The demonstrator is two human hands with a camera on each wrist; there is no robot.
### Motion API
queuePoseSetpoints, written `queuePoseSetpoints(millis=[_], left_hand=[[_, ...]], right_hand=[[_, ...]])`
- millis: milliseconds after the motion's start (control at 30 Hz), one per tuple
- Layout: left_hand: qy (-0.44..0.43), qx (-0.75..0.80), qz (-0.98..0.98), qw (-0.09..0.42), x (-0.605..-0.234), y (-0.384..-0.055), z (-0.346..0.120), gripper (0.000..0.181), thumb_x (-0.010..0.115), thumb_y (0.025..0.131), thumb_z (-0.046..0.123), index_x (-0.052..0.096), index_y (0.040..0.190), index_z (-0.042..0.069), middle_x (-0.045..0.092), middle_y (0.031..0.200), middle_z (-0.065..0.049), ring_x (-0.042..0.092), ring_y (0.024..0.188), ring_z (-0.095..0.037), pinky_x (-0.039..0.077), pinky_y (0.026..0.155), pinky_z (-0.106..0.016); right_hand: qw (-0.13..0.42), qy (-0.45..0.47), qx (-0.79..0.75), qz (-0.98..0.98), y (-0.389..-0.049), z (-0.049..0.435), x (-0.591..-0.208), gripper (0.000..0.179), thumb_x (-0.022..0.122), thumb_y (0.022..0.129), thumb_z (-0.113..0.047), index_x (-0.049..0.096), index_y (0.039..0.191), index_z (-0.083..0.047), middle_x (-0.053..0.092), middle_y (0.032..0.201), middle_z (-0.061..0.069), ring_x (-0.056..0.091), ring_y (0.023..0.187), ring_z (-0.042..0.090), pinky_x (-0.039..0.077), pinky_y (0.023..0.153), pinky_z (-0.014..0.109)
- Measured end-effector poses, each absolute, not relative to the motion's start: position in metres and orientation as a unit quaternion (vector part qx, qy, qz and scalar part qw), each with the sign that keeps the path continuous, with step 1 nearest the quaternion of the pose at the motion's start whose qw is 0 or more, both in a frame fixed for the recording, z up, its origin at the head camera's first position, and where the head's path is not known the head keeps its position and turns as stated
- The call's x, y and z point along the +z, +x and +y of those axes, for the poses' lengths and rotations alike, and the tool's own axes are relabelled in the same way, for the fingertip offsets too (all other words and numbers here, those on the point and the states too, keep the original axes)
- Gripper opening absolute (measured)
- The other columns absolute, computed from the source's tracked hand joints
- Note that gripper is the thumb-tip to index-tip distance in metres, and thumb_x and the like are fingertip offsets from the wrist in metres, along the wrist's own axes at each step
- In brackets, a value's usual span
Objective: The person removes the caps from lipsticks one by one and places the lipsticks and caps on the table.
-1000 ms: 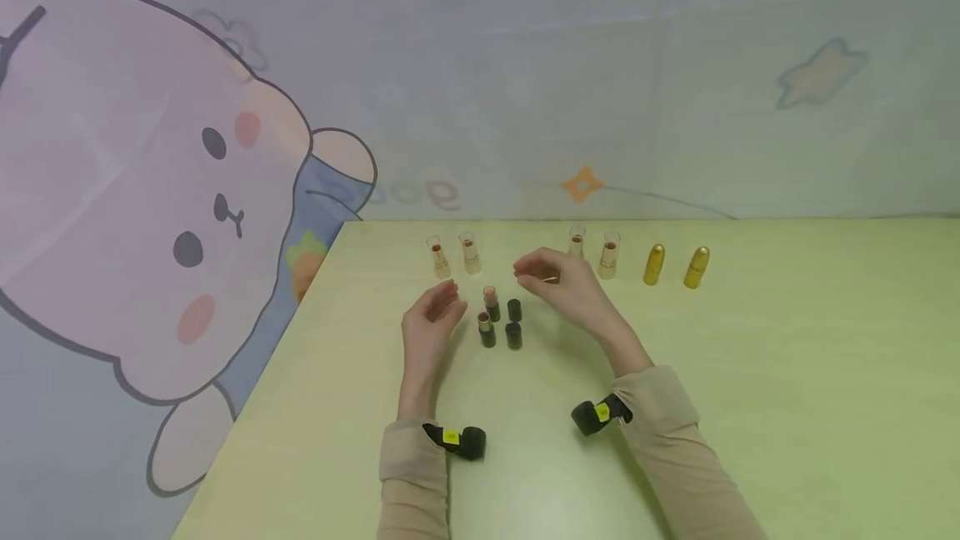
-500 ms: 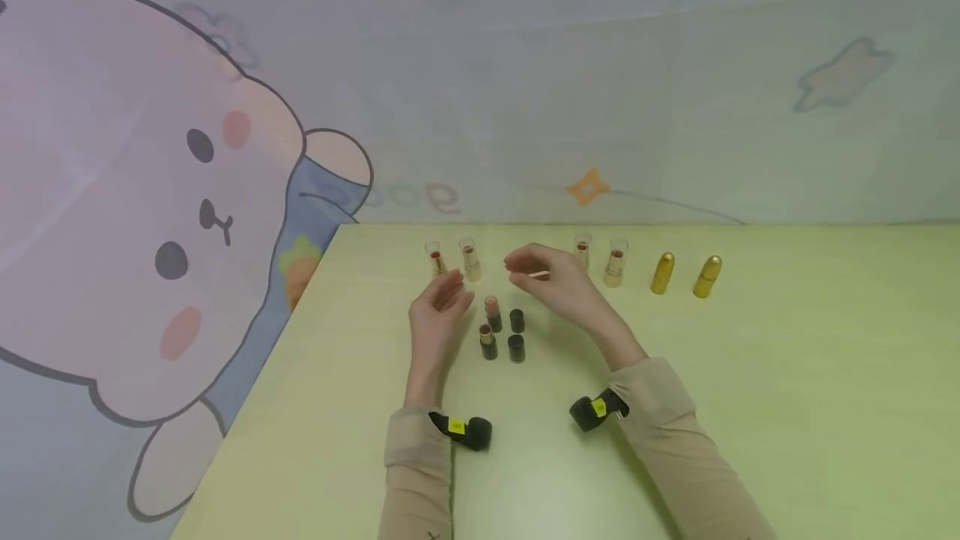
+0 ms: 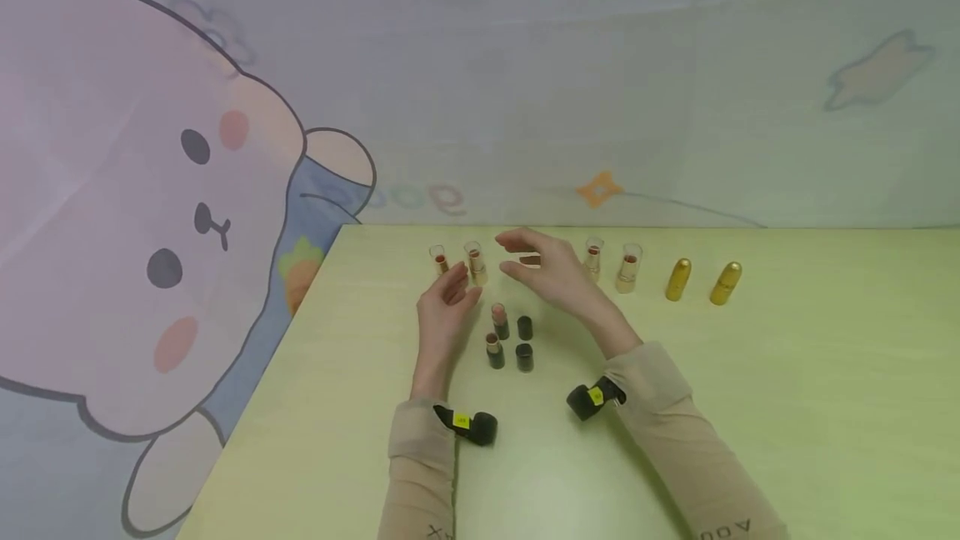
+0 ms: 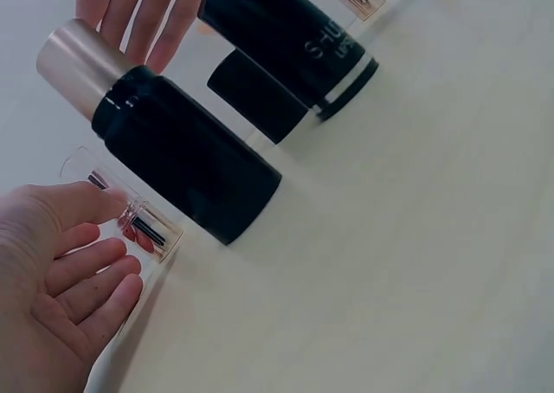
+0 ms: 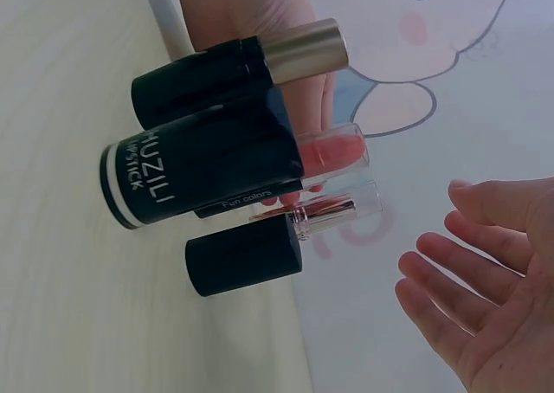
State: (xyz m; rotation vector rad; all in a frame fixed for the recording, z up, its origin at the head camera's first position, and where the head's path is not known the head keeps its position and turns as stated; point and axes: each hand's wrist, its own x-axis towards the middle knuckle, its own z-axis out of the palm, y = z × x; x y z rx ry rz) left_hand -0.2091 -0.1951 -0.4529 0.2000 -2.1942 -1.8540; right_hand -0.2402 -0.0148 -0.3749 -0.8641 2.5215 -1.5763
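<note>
We see both hands with thumb and fingers apart, holding nothing. The left hand [image 3: 443,315] is near two clear-topped lipsticks [image 3: 475,263]; the right hand [image 3: 557,275] is beside another clear-topped pair [image 3: 628,270]. Nearer us, two black lipsticks [image 3: 496,355] and two short black cylinders [image 3: 524,358] stand on the surface [image 3: 795,415].

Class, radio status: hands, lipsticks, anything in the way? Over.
Left hand, right hand: both look empty. Clear-capped lipsticks upright near left hand. Black-based lipsticks, black caps stand between wrists, possibly in the way.
</note>
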Motion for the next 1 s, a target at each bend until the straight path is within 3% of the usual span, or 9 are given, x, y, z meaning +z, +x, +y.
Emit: queuePoseSetpoints(millis=[533, 700, 1000], left_hand=[[0.071, -0.621, -0.772, 0.113, -0.449, -0.217, -0.193, 0.048, 0.067, 0.089, 0.012, 0.054, 0.135, 0.009, 0.06, 0.135, -0.009, 0.057, 0.123, -0.024, 0.047, 0.104, -0.038], [0.087, -0.61, -0.78, 0.11, -0.453, -0.221, -0.192, 0.047, 0.067, 0.089, 0.015, 0.055, 0.134, 0.013, 0.063, 0.131, -0.004, 0.062, 0.116, -0.022, 0.052, 0.097, -0.034], [0.09, -0.6, -0.784, 0.132, -0.452, -0.226, -0.192, 0.042, 0.069, 0.087, 0.013, 0.061, 0.127, 0.009, 0.068, 0.12, -0.008, 0.069, 0.1, -0.023, 0.058, 0.083, -0.029]], right_hand=[[0.072, -0.307, -0.509, 0.801, -0.258, -0.03, -0.376, 0.047, 0.058, 0.096, -0.014, 0.046, 0.141, -0.008, 0.051, 0.143, 0.014, 0.049, 0.132, 0.03, 0.039, 0.112, 0.045], [0.072, -0.323, -0.503, 0.799, -0.263, -0.032, -0.379, 0.048, 0.057, 0.096, -0.012, 0.044, 0.142, -0.007, 0.049, 0.144, 0.014, 0.048, 0.132, 0.031, 0.04, 0.11, 0.046], [0.1, -0.353, -0.477, 0.799, -0.27, -0.04, -0.387, 0.049, 0.05, 0.099, -0.009, 0.037, 0.145, -0.004, 0.042, 0.15, 0.014, 0.042, 0.137, 0.032, 0.038, 0.112, 0.048]])
